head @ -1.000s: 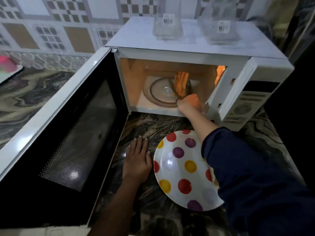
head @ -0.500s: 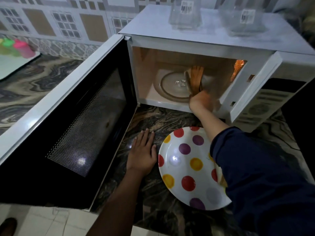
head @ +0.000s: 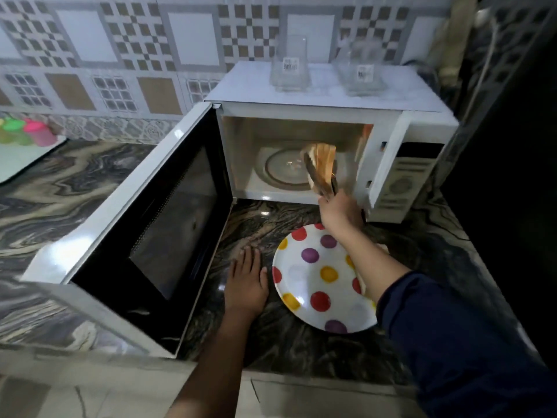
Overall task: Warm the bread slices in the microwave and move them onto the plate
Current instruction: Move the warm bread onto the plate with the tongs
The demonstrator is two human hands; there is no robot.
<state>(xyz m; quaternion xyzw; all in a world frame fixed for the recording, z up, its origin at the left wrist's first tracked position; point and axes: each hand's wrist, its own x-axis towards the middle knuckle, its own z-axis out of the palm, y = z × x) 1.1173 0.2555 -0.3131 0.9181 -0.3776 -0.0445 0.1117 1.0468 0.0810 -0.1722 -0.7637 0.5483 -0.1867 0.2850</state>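
Here, slim tongs [head: 314, 174] pinch flat bread slices [head: 325, 152].

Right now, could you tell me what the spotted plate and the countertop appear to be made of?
Spotted plate: likely glazed ceramic or melamine, glossy, with a bright glare spot. Countertop: probably polished stone, marble-like; swirling veins and reflections.

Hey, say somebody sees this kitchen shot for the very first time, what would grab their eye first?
Likely the lit microwave with its door swung wide to the left, and the bread slices pinched in tongs that the right hand holds at the cavity's mouth. Next, the bright polka-dot plate on the marbled counter just below, with the left hand resting flat beside it.
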